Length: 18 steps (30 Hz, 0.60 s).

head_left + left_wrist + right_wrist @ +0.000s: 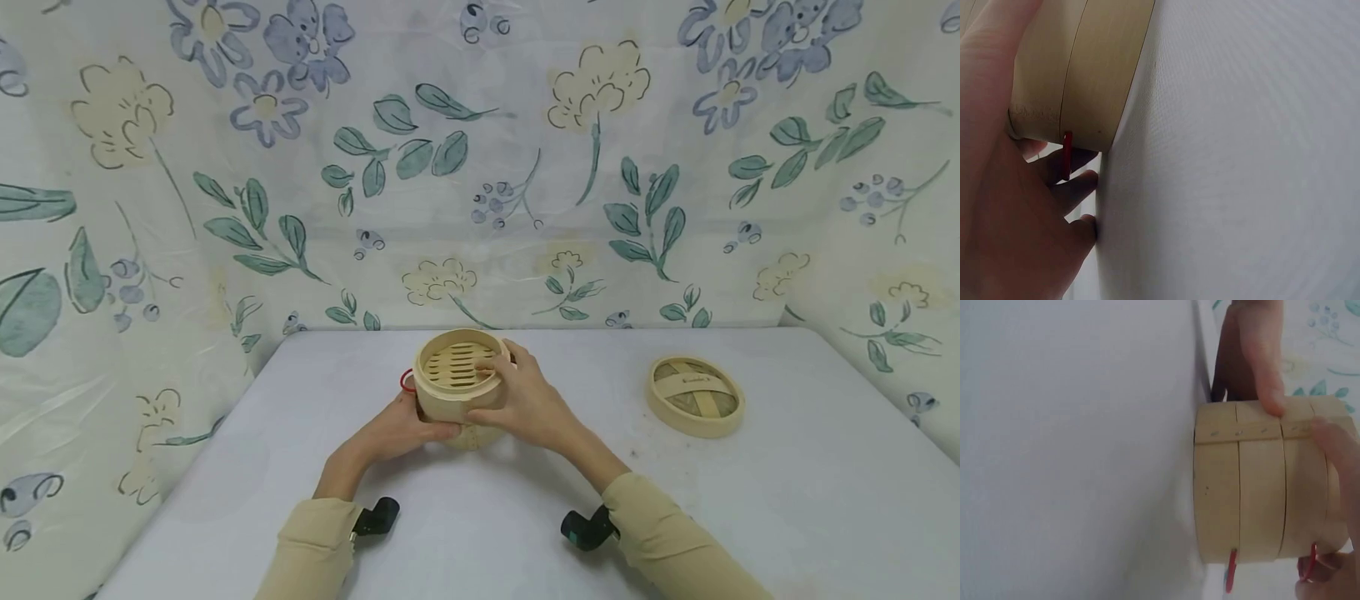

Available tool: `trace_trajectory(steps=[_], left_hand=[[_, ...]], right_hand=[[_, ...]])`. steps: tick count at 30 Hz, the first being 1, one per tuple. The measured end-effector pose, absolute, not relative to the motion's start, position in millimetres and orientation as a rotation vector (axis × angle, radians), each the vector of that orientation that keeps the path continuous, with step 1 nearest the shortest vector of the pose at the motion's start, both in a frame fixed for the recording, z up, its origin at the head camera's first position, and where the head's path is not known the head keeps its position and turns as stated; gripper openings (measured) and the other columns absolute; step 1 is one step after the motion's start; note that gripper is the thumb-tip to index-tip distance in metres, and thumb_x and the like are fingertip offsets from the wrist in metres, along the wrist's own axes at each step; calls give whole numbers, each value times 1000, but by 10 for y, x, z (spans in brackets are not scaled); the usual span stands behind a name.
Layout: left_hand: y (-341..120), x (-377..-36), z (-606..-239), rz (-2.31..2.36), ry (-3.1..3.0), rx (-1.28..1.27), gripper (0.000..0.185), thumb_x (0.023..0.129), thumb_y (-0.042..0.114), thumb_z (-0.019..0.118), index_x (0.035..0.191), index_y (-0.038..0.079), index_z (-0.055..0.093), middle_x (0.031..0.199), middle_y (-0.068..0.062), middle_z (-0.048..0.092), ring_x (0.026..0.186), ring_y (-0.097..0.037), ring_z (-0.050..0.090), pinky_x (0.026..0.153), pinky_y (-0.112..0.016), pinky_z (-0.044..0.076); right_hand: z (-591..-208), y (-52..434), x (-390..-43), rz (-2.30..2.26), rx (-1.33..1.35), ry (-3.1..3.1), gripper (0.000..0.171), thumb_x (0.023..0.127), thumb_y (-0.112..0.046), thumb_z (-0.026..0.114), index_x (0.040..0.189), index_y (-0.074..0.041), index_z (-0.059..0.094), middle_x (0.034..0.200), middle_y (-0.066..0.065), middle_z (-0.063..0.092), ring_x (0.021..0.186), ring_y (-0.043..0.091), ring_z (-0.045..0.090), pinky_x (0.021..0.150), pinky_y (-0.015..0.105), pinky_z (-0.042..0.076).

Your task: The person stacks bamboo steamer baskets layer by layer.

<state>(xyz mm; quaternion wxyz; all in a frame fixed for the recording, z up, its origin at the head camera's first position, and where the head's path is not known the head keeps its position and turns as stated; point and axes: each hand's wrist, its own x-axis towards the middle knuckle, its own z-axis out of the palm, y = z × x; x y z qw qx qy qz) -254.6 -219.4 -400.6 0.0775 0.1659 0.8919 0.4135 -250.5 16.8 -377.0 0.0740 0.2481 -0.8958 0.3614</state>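
**Steamer stack held two-handed, centre of frame**

Bamboo steamer (459, 379) at centre of head view, standing on white table (787, 500), lid off, slatted floor exposed. In rt wrist view, seen as stacked tiers, lowest flat on the cloth; red loops at the seams, purpose unclear.

Left hand (401, 429) just below-left of steamer: fingers curled round lower wall, clamped on it, apparently to keep base from sliding or turning. Left wrist view confirms palm against wall and fingertips down by the table.

Right hand (525, 400) to right of steamer: fingers over top rim, thumb on outer wall, pinching upper tier. Grip high on rim, prob. to control top tier while base is steadied.

Woven lid (695, 394) lying flat at centre-right, well apart from both hands. Floral cloth (225, 208) across upper frame.
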Motion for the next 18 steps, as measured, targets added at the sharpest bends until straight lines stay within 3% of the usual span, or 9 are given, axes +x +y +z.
trace_trajectory(steps=[7,18], left_hand=[[-2185,-2551,-4007,1257,2671,511,98,80,43,81,155,20,22,151,-10,42,141,-28,37,117,-55,26],[-2175,-2554,-3996,1248,2676,473,100,78,44,82,154,20,22,151,-9,42,143,-29,35,117,-55,24]], right_hand=[[-3723,355,-2503,1180,776,-2706,81,84,-44,78,152,-27,37,161,15,21,144,39,30,105,63,38],[-3748,716,-2537,1211,753,-2697,77,86,-45,75,151,-24,40,161,11,26,148,34,22,112,63,29]])
